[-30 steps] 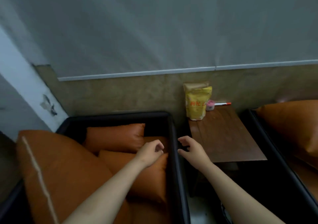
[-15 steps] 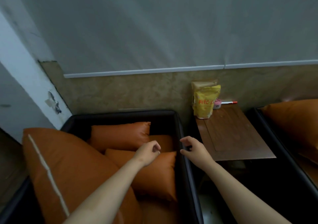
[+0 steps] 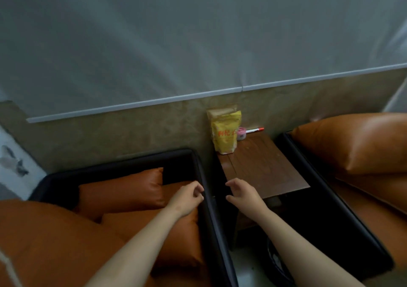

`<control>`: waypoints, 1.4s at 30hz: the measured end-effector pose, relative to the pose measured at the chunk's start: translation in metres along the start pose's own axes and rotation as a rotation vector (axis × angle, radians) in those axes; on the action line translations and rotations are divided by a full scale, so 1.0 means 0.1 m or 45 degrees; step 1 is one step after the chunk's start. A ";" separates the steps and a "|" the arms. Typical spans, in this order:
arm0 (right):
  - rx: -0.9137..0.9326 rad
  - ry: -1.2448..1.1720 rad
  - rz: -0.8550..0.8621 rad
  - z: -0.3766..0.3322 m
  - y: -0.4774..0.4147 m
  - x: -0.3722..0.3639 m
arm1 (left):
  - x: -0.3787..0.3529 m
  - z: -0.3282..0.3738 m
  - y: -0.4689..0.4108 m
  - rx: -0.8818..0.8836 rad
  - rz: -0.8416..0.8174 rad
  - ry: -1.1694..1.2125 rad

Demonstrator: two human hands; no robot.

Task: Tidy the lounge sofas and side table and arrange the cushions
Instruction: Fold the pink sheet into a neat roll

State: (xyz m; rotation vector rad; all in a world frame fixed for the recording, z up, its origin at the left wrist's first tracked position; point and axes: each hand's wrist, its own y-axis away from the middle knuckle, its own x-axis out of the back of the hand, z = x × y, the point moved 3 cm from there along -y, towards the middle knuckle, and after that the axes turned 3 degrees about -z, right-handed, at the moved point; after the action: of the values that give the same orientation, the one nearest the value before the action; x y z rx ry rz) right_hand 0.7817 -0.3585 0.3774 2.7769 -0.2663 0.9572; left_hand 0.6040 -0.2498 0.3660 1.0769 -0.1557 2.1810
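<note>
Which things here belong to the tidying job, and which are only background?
Belong: left sofa, right sofa, orange cushions, wooden side table, yellow pouch, pink tape roll, pen.
Background: grey wall, white trim strip.

Red "枸杞子" on yellow pouch (image 3: 225, 134)

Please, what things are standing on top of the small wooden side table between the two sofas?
On the side table, at its far edge by the wall: a yellow pouch standing upright, a small pink roll beside it, and a red-capped pen. The pouch hides whatever is behind it.
</note>
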 end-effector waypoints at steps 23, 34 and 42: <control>-0.394 0.044 0.564 2.23 2.41 3.19 | -2.60 4.13 -0.56 -0.481 -0.470 -0.231; -0.784 0.092 0.678 3.30 3.33 3.93 | -3.96 5.36 -0.63 -0.814 -0.669 -0.551; -0.826 0.217 0.623 3.80 3.05 4.51 | -4.29 5.76 -1.45 -0.837 -0.716 -0.498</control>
State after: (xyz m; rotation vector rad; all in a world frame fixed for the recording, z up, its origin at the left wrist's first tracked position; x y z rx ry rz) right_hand 1.2843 -0.7917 0.4018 2.0545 -1.0515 0.9693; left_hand 1.2523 -0.5904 0.3961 0.9842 -0.6164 1.2623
